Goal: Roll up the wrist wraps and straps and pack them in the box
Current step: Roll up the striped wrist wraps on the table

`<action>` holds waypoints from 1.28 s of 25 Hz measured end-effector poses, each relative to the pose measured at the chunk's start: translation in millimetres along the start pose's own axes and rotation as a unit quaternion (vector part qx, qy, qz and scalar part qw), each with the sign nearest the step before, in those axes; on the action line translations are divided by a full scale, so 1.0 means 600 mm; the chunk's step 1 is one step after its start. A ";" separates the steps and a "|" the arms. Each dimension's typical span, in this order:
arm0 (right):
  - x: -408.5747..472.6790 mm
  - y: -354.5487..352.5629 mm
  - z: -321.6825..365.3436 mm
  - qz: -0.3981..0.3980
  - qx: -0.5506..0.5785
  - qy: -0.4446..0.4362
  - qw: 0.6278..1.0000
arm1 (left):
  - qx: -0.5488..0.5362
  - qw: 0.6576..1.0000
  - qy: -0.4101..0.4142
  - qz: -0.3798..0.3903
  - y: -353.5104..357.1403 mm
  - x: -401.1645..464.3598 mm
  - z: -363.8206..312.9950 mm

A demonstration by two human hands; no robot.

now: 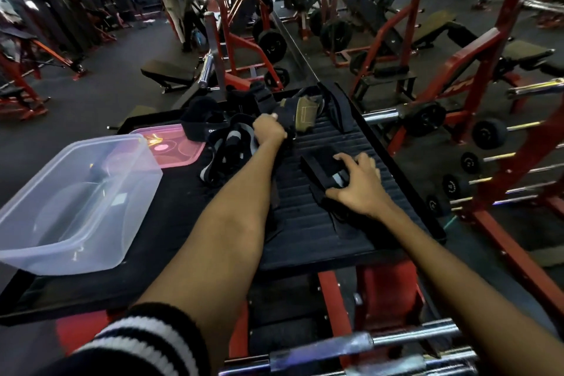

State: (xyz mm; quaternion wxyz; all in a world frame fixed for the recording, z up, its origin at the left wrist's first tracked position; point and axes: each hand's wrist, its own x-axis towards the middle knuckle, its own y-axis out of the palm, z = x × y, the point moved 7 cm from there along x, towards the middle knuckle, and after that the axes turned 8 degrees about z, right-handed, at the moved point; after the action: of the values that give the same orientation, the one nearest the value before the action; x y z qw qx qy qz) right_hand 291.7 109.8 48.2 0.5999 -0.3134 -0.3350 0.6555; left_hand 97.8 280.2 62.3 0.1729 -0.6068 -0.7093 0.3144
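Striped cuff [146, 342] on my left arm; left hand [269, 131] grips black strap [288, 123]; right hand [361, 181] clutches folded wrap [323, 166]; box [76, 201] to left.

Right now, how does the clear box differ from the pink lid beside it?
The clear box is deep, see-through and colourless; the pink lid is flat, shallow and tinted pink. The box sits nearer the person at the platform's left edge, while the lid lies farther back, partly behind the box and next to the pile of wraps. The box has no wraps in it. Both are plastic and rest on the black platform.
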 end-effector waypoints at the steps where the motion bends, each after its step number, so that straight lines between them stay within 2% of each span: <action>1: -0.008 -0.008 -0.015 0.005 -0.019 0.039 0.999 | -0.055 0.998 -0.011 0.021 -0.004 0.007 0.005; 3: -0.030 -0.016 -0.037 0.066 -0.064 0.118 0.989 | -0.176 0.978 0.022 0.112 0.010 -0.026 -0.018; 4: -0.042 -0.015 -0.043 0.106 -0.088 0.148 0.979 | -0.201 0.968 0.050 0.141 0.018 -0.052 -0.032; 5: -0.050 -0.014 -0.043 0.129 -0.121 0.169 0.970 | -0.205 0.965 0.075 0.146 0.022 -0.073 -0.040; 7: -0.059 -0.026 -0.025 0.093 -0.181 0.177 0.963 | -0.202 0.964 0.115 0.129 0.023 -0.117 -0.047; 9: -0.035 -0.027 0.003 0.036 -0.178 0.130 0.975 | -0.165 0.968 0.136 0.130 0.017 -0.143 -0.040; 10: -0.022 -0.020 0.016 0.040 -0.164 0.102 0.980 | -0.136 0.972 0.144 0.130 0.005 -0.160 -0.032; 12: -0.001 0.007 0.025 0.098 -0.139 0.070 0.983 | -0.050 0.980 0.159 0.105 -0.030 -0.198 -0.002; 14: 0.007 0.021 0.017 0.148 -0.131 0.060 0.978 | 0.061 0.986 0.149 0.041 -0.071 -0.238 0.042; 16: -0.003 0.017 0.010 0.159 -0.129 0.034 0.978 | 0.154 0.983 0.097 0.003 -0.102 -0.263 0.099; 17: -0.011 0.013 0.008 0.164 -0.138 0.022 0.976 | 0.181 0.982 0.059 0.015 -0.110 -0.274 0.129; 19: -0.029 0.004 0.001 0.161 -0.198 0.038 0.966 | 0.180 0.982 0.012 0.062 -0.106 -0.289 0.172; 21: -0.041 -0.004 0.027 0.086 -0.267 0.044 0.959 | 0.151 0.985 0.013 0.077 -0.097 -0.312 0.195; 23: -0.042 0.004 0.092 -0.016 -0.221 -0.045 0.974 | 0.112 0.992 0.044 0.045 -0.094 -0.339 0.202; 24: -0.036 0.019 0.125 -0.019 -0.151 -0.102 0.983 | 0.087 0.994 0.063 0.023 -0.096 -0.353 0.202; 25: -0.028 0.043 0.152 0.022 -0.080 -0.132 0.988 | 0.059 0.995 0.077 0.003 -0.099 -0.363 0.206; 27: 0.001 0.096 0.178 0.117 -0.019 -0.097 0.988 | 0.015 0.995 0.095 -0.022 -0.105 -0.377 0.209; 30: 0.042 0.148 0.171 0.128 0.000 0.040 0.991 | 0.044 0.995 0.085 -0.002 -0.102 -0.375 0.214; 32: 0.067 0.161 0.178 0.137 0.042 0.041 0.989 | 0.086 0.993 0.084 0.010 -0.097 -0.372 0.211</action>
State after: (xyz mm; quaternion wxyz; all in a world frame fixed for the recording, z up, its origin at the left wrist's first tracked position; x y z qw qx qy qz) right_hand 145.5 137.9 30.9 0.5301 -0.3574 -0.2360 0.7318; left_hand 20.1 29.8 36.7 0.2803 -0.6210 -0.6564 0.3238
